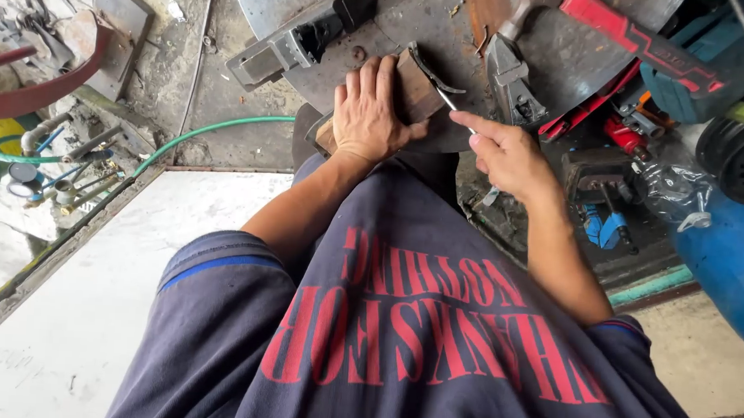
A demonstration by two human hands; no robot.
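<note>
My left hand (pixel 369 111) lies flat over a curved brown brake shoe (pixel 416 88), pressing it against a round grey steel plate (pixel 416 20). A thin dark lining strip (pixel 434 72) peels up off the shoe's far edge. My right hand (pixel 506 157) pinches a slim metal tool (pixel 458 112) whose tip reaches the gap between strip and shoe. Both forearms come out of a dark blue shirt with red lettering.
A hammer head (pixel 510 76) and a black clamp block (pixel 313 36) rest on the plate. Red and teal power tools (pixel 652 54) lie at right beside a blue drum (pixel 730 253). A green hose (pixel 206 132) and pipe fittings (pixel 67 189) are at left.
</note>
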